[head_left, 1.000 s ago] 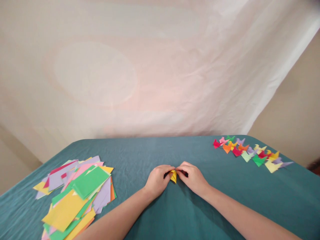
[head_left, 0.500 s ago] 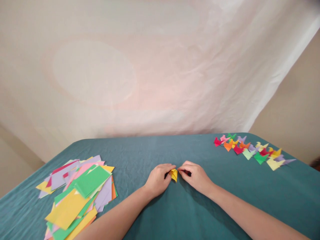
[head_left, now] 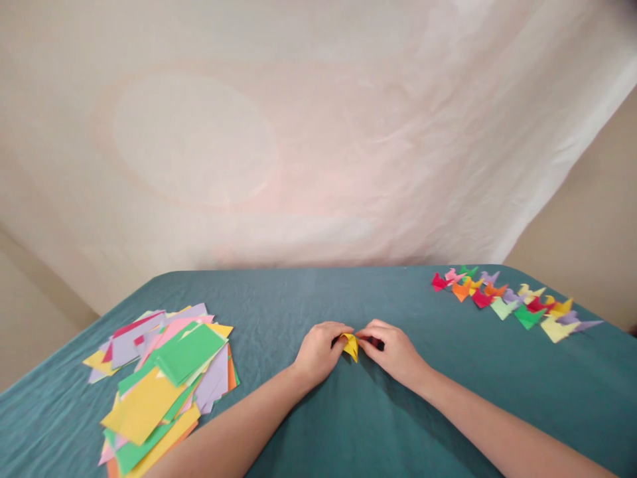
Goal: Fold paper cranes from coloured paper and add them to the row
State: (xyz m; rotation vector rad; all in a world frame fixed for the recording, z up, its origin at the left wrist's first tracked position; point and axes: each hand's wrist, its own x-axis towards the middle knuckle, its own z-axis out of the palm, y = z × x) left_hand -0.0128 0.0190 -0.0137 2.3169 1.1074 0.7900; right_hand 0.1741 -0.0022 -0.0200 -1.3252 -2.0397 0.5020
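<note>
A small folded piece of yellow paper (head_left: 351, 346) is held between my two hands, just above the tablecloth or touching it; I cannot tell which. My left hand (head_left: 321, 348) grips its left side between thumb and fingers. On the other side, my right hand (head_left: 388, 346) pinches the paper's right tip between thumb and forefinger. A pointed corner of the paper hangs toward me, and its upper left part is covered by my left fingers.
Loose coloured paper sheets (head_left: 192, 352) lie in a spread pile on the left. Toward the far right stand rows of small folded paper birds (head_left: 502, 307) in several colours. A teal cloth (head_left: 318, 292) covers the table, and a pale curtain (head_left: 318, 166) hangs behind it.
My right fingers have come in to the yellow paper's right tip, where a slight gap showed before. The whole view has shifted a little.
</note>
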